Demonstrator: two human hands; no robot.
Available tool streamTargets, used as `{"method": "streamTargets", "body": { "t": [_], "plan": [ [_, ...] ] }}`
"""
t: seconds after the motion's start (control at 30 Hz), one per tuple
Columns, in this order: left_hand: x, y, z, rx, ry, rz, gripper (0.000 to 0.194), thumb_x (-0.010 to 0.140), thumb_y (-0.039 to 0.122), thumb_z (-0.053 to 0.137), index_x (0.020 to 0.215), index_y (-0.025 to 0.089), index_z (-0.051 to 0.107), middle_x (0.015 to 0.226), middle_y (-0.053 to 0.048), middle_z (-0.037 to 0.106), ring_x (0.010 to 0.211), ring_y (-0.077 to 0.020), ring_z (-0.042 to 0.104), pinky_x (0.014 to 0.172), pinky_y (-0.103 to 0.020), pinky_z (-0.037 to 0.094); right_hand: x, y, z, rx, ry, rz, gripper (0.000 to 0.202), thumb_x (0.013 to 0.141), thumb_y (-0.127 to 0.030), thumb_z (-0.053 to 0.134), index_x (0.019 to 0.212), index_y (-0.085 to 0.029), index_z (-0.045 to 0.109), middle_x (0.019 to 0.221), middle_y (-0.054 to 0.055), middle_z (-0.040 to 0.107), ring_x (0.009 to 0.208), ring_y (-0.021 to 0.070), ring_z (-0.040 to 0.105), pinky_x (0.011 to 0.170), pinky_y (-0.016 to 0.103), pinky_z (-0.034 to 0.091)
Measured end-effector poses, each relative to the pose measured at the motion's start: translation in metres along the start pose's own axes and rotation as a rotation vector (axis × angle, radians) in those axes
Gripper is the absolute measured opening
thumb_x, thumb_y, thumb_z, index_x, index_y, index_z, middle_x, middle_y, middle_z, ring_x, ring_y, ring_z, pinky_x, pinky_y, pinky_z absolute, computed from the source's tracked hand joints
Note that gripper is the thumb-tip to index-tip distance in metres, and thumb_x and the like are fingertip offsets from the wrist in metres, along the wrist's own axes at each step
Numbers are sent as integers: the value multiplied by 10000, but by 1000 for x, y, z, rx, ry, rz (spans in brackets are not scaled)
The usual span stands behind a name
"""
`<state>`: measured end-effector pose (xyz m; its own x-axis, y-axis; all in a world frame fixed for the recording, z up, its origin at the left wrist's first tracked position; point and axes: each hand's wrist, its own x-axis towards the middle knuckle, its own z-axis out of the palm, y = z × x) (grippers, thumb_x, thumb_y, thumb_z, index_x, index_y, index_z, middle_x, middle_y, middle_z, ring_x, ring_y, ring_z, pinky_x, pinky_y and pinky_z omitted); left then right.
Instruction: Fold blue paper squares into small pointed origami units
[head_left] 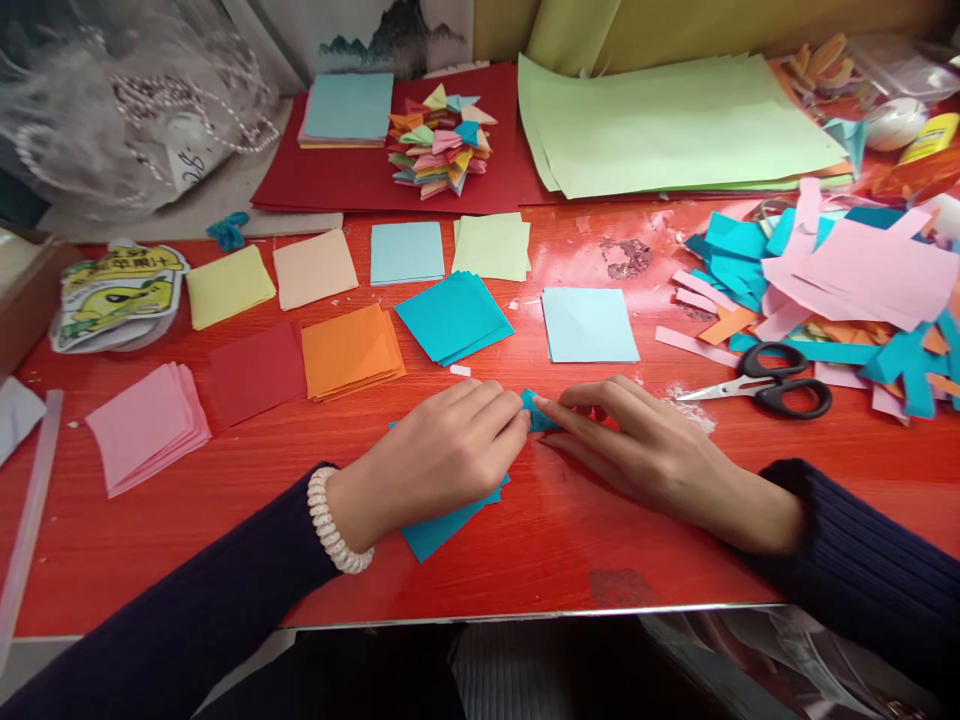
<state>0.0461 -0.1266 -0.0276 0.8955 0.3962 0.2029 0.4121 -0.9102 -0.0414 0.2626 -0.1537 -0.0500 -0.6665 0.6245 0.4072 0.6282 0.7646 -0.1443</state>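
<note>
A small folded piece of blue paper [538,413] lies on the red table between my hands. My left hand [454,435], with a coiled band at the wrist, is closed with its fingertips on the left side of that piece. From the other side, my right hand [630,430] presses it with thumb and fingertips. Under my left hand are blue paper squares [435,532], partly hidden by it. Just beyond my hands sit a stack of teal squares [454,318] and a stack of pale blue squares [591,325].
Black-handled scissors [765,382] lie right of my right hand, beside a heap of paper scraps [855,270]. Orange [352,352], red [259,373] and pink squares [150,428] lie to the left. A folded-paper cluster [442,142] and large green sheets [675,125] are at the back.
</note>
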Motion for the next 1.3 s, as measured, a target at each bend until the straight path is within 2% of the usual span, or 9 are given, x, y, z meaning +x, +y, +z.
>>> {"method": "streamTargets", "body": {
  "t": [0.07, 0.17, 0.37, 0.53, 0.73, 0.83, 0.93, 1.07, 1.3],
  "plan": [
    [0, 0, 0, -18, 13, -8, 216, 878, 85, 414, 953, 78, 616, 871, -97, 604, 846, -208, 557, 798, -374, 478, 1, 0, 0, -17, 24, 1, 227, 833, -213, 559, 1018, -85, 594, 835, 99, 567, 708, 164, 470, 571, 291, 394],
    [-2, -4, 0, -91, 30, -36, 215, 868, 90, 424, 963, 87, 617, 863, -87, 598, 836, -201, 549, 810, -383, 472, 3, 2, 0, 9, -28, 50, 167, 841, -209, 547, 950, -112, 625, 799, 82, 550, 698, 154, 459, 570, 280, 391],
    [-4, -8, 0, -179, 34, -46, 230, 846, 80, 444, 1008, 77, 607, 884, -94, 592, 850, -199, 536, 814, -370, 463, 5, 6, -1, 51, -120, 102, 212, 881, -241, 480, 900, -126, 656, 726, 65, 524, 661, 144, 455, 560, 265, 373],
    [-4, -9, -2, -206, 29, -60, 234, 871, 103, 413, 995, 86, 612, 893, -93, 586, 848, -195, 528, 802, -357, 460, 4, 10, -1, 62, -162, 88, 244, 901, -270, 443, 895, -151, 656, 644, 29, 527, 620, 143, 461, 585, 274, 360],
    [-3, -16, -4, -214, -43, 6, 241, 869, 94, 408, 1022, 84, 594, 902, -103, 586, 838, -190, 517, 777, -351, 456, 3, 13, -3, 101, -188, 100, 252, 913, -273, 420, 986, -165, 636, 681, 31, 600, 631, 139, 512, 607, 263, 365],
    [-3, -20, -3, -219, 3, -13, 241, 891, 118, 386, 1008, 106, 597, 925, -98, 597, 838, -182, 522, 746, -332, 458, 3, 14, -3, 110, -191, 103, 253, 914, -274, 418, 960, -166, 642, 674, 30, 606, 620, 137, 527, 603, 260, 369],
    [-3, -22, -1, -244, 27, -54, 268, 899, 118, 369, 1079, 128, 567, 1011, -101, 591, 939, -192, 522, 786, -340, 454, 3, 15, -4, 129, -191, 106, 245, 909, -275, 430, 919, -160, 646, 684, 37, 616, 633, 141, 550, 606, 259, 383],
    [-2, -20, 2, -259, -26, 43, 309, 881, 76, 369, 1139, 140, 527, 1096, -99, 581, 1062, -209, 486, 890, -380, 423, 4, 17, -4, 184, -203, 131, 233, 901, -277, 447, 906, -158, 647, 715, 46, 632, 663, 148, 571, 621, 262, 404],
    [-2, -16, 0, -213, -28, 123, 316, 889, 61, 325, 1119, 97, 539, 1095, -101, 600, 1030, -221, 513, 879, -388, 430, 7, 18, -6, 327, -202, 186, 249, 902, -278, 446, 858, -155, 658, 705, 52, 641, 663, 151, 581, 619, 267, 427]
  ]
}}
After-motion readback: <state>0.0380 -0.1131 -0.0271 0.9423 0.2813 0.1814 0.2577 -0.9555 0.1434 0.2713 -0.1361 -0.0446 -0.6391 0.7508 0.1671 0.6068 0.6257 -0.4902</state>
